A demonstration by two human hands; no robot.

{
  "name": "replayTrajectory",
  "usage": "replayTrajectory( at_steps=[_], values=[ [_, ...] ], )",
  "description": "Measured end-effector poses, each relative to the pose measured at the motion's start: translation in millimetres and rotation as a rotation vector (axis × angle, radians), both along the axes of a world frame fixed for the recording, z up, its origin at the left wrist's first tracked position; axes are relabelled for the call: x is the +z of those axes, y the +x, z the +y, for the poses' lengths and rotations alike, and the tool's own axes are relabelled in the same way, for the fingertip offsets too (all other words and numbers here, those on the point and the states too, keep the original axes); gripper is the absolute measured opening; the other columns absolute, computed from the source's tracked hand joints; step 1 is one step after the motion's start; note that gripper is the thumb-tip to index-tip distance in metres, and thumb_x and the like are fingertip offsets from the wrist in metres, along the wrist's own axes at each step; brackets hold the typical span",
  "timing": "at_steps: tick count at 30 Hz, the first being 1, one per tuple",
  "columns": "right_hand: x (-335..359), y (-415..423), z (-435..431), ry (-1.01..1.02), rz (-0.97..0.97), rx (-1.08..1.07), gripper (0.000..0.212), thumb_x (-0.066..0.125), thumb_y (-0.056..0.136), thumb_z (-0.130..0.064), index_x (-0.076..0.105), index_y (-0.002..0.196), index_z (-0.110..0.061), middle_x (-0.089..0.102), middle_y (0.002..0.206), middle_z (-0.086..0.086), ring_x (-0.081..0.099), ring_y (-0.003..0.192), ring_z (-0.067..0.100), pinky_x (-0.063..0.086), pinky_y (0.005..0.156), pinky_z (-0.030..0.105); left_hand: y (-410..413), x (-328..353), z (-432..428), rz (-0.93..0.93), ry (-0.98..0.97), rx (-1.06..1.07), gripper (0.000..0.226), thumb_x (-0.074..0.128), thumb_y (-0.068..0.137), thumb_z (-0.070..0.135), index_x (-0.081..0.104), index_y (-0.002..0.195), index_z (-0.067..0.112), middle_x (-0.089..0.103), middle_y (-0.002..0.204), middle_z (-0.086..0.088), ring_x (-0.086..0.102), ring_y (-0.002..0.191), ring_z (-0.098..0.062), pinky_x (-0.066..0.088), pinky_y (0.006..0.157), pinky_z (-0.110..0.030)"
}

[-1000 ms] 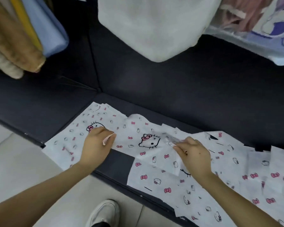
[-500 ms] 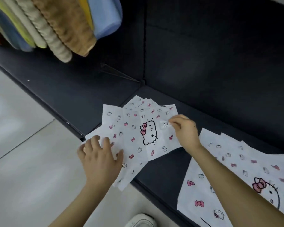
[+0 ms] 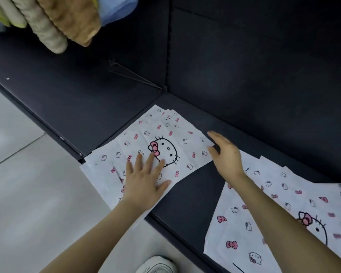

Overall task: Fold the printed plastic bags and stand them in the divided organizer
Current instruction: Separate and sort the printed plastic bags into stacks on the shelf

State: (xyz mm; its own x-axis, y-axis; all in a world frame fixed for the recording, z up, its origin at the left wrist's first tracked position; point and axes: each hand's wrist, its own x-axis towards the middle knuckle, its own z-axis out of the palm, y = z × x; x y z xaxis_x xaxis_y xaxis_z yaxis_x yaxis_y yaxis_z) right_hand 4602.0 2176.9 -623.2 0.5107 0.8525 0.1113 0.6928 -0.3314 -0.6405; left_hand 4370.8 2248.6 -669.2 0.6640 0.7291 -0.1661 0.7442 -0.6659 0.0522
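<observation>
Printed plastic bags, white with small pink bows and little black-outlined cat faces, lie in two groups on the black matte table [image 3: 185,203]. The left stack of bags [image 3: 165,127] is loosely fanned, its edges not squared. It sits near the inner corner where the table meets a dark back wall. Its near-left part hangs past the table edge over the pale grey floor [image 3: 37,194]. The top bag of this stack shows one large cat face with a pink bow.

The left hand [image 3: 144,182] lies palm down on the near part of that stack. Its fingers are straight and spread wide and its thumb is splayed to the right. The fingertips reach the pink bow and the lower outline of the large face. It grips nothing, only rests flat on the plastic.

The right hand [image 3: 226,152] is also spread open, fingers straight and close together. It is turned on its edge at the right corner of the same stack. Its fingertips are blurred, so I cannot tell whether they touch the bag's edge or hover just beside it. The two hands are apart, with the large cat face between them.

The right spread of bags [image 3: 244,229] lies flat and overlapping on the near right of the table, partly under the right forearm. One of them also bears a large cat face.

Rolled beige and tan towels [image 3: 67,16] show at the far left. A white shoe [image 3: 158,265] is on the floor at the near edge.
</observation>
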Motion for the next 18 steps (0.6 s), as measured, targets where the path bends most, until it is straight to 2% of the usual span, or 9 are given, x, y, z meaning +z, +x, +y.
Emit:
replayTrajectory(
  at_steps=[2, 4, 7, 10, 12, 13, 14, 16, 18],
  values=[
    [1.3, 8.1, -41.3, -0.038, -0.044, -0.064, 0.042, 0.060, 0.093, -0.011, 0.054, 0.134, -0.013, 0.052, 0.140, 0.001, 0.048, 0.129, 0.017, 0.031, 0.104, 0.019, 3.7, 3.2, -3.9, -0.014, 0.033, -0.001, 0.076, 0.009, 0.092, 0.066, 0.055, 0.135, 0.024, 0.052, 0.139, -0.015, 0.045, 0.127, -0.047, 0.036, 0.101, -0.065],
    [4.9, 17.8, -92.6, -0.111, -0.080, -0.105, 0.041, 0.061, 0.092, -0.017, 0.056, 0.133, -0.012, 0.055, 0.137, 0.001, 0.052, 0.125, 0.018, 0.037, 0.103, 0.025, 9.8, 9.5, -9.0, -0.057, 0.029, 0.007, 0.074, 0.015, 0.089, 0.064, 0.051, 0.138, 0.021, 0.047, 0.143, -0.018, 0.039, 0.131, -0.047, 0.025, 0.107, -0.063],
    [10.7, 35.9, -184.4, -0.230, -0.194, -0.159, 0.043, 0.069, 0.086, -0.019, 0.061, 0.127, -0.009, 0.060, 0.130, 0.004, 0.059, 0.115, 0.022, 0.043, 0.097, 0.029, 26.4, 26.2, -33.0, -0.235, 0.018, -0.073, 0.060, 0.033, 0.088, 0.052, 0.067, 0.114, 0.010, 0.064, 0.120, -0.019, 0.058, 0.112, -0.044, 0.042, 0.096, -0.059],
    [10.9, 51.6, -275.9, -0.414, -0.260, -0.284, 0.052, 0.079, 0.075, -0.022, 0.064, 0.123, -0.009, 0.064, 0.125, 0.008, 0.062, 0.113, 0.027, 0.044, 0.092, 0.035, 48.0, 30.8, -72.5, -0.462, -0.107, -0.226, 0.050, 0.040, 0.088, 0.045, 0.072, 0.100, 0.008, 0.071, 0.102, -0.010, 0.067, 0.094, -0.030, 0.053, 0.087, -0.040],
    [8.1, 56.7, -325.1, -0.514, -0.238, -0.388, 0.061, 0.081, 0.071, -0.028, 0.062, 0.125, -0.009, 0.061, 0.128, 0.010, 0.060, 0.116, 0.030, 0.047, 0.095, 0.043, 63.0, 29.6, -97.8, -0.495, -0.247, -0.247, 0.049, 0.040, 0.088, 0.046, 0.072, 0.095, 0.009, 0.070, 0.094, -0.005, 0.064, 0.088, -0.023, 0.049, 0.082, -0.027],
    [3.9, 57.1, -345.2, -0.540, -0.233, -0.425, 0.066, 0.082, 0.069, -0.031, 0.061, 0.127, -0.008, 0.060, 0.129, 0.012, 0.059, 0.117, 0.032, 0.047, 0.095, 0.047, 70.1, 29.7, -108.6, -0.479, -0.318, -0.220, 0.051, 0.039, 0.087, 0.048, 0.071, 0.089, 0.008, 0.068, 0.088, -0.005, 0.061, 0.083, -0.022, 0.045, 0.078, -0.026],
    [-1.2, 57.3, -362.5, -0.555, -0.250, -0.438, 0.069, 0.081, 0.068, -0.035, 0.059, 0.128, -0.007, 0.059, 0.130, 0.014, 0.058, 0.118, 0.034, 0.047, 0.095, 0.049, 76.8, 28.3, -118.2, -0.472, -0.364, -0.188, 0.051, 0.038, 0.086, 0.047, 0.066, 0.078, 0.006, 0.063, 0.078, -0.005, 0.057, 0.077, -0.021, 0.042, 0.072, -0.026],
    [-13.4, 53.6, -385.3, -0.614, -0.291, -0.449, 0.074, 0.071, 0.075, -0.049, 0.053, 0.134, -0.008, 0.052, 0.139, 0.012, 0.051, 0.127, 0.032, 0.043, 0.102, 0.049, 90.5, 26.0, -132.1, -0.498, -0.418, -0.103, 0.041, 0.050, 0.089, 0.035, 0.045, 0.060, 0.007, 0.048, 0.062, -0.004, 0.047, 0.066, -0.020, 0.036, 0.063, -0.028],
    [-23.4, 45.8, -394.1, -0.702, -0.290, -0.465, 0.073, 0.046, 0.088, -0.064, 0.046, 0.141, -0.013, 0.039, 0.150, 0.005, 0.038, 0.138, 0.026, 0.032, 0.110, 0.045, 103.9, 28.1, -140.8, -0.509, -0.470, -0.010, 0.044, 0.061, 0.090, 0.022, 0.031, 0.059, 0.014, 0.038, 0.061, -0.001, 0.041, 0.065, -0.019, 0.032, 0.057, -0.027]
  ],
)
